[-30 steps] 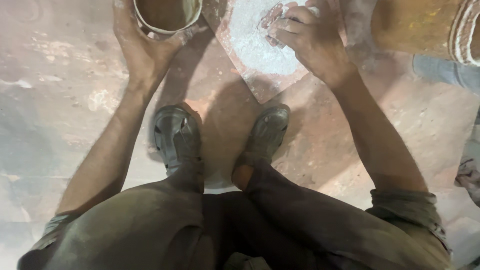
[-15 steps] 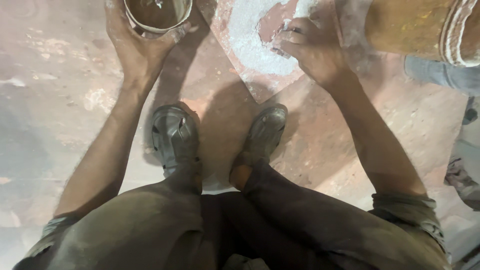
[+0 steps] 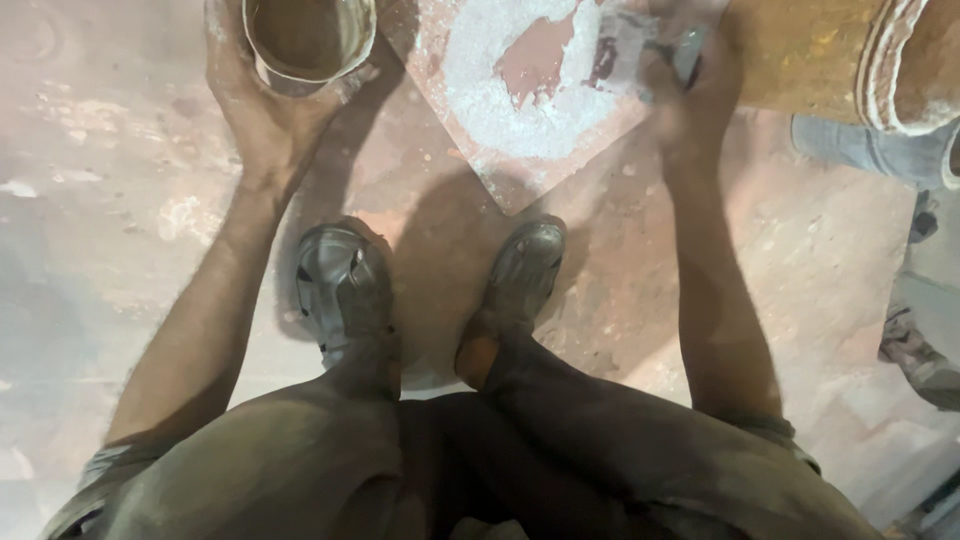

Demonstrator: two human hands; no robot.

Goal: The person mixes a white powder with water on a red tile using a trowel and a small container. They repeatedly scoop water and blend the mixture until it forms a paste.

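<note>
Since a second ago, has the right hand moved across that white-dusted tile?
Yes. The right hand has slid from over the white patch of the tile toward its right edge, beside the yellowish drum.

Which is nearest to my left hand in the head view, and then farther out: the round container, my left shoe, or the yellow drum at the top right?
From the left hand:
1. Round container, in the hand's grip at top left.
2. Left shoe, below the hand, near the middle.
3. Yellow drum, far across at top right, past the powdered tile.
</note>
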